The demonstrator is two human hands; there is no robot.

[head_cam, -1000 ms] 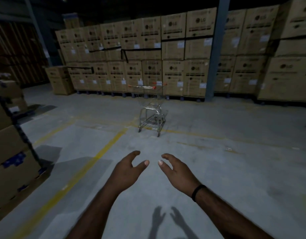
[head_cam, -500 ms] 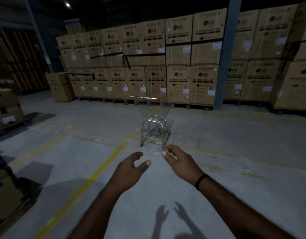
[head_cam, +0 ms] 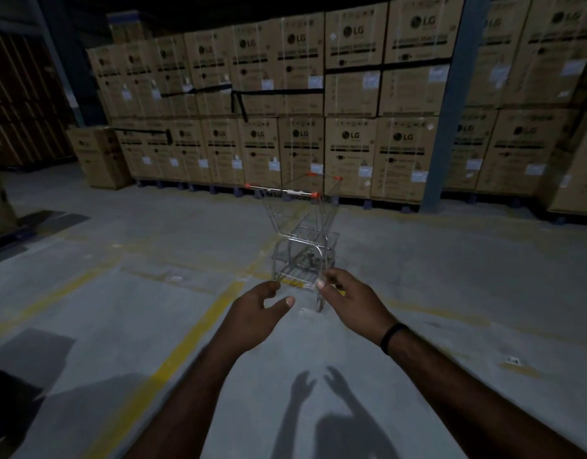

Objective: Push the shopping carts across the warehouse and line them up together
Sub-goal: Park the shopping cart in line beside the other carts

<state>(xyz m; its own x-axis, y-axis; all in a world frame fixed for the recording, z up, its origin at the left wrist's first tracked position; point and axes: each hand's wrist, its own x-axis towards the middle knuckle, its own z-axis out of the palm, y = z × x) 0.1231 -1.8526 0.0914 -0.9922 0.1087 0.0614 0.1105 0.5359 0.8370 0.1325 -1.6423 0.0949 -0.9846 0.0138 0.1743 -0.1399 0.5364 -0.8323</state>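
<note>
Two hands reach forward above the concrete floor [head_cam: 87, 293], and both are empty. The left hand [head_cam: 254, 314] has its fingers spread and loosely curved, with the thumb held apart from them. The right hand [head_cam: 350, 304], which has a black wristband [head_cam: 393, 337] behind it, is posed the same way, palm turned inward toward the left hand. Neither hand grips anything. Their shadows [head_cam: 318, 392] fall on the floor at 6 o'clock from the hands. A yellow line [head_cam: 173, 359] painted on the floor runs past the left forearm from 7 o'clock toward 12 o'clock. One shopping cart [head_cam: 302, 226] stands at 12 o'clock from the hands, farther out on the floor and upright on its wheels. In the view, the fingertips of both hands overlap the cart's lower rack. The cart's handle [head_cam: 285, 191], which has orange end caps, faces the person and lies well beyond the hands, untouched. Behind the cart, stacked brown cartons [head_cam: 351, 144] printed with LG form a wall from 10 o'clock to 2 o'clock. A blue column [head_cam: 447, 104] stands in front of the cartons at 1 o'clock.
</note>
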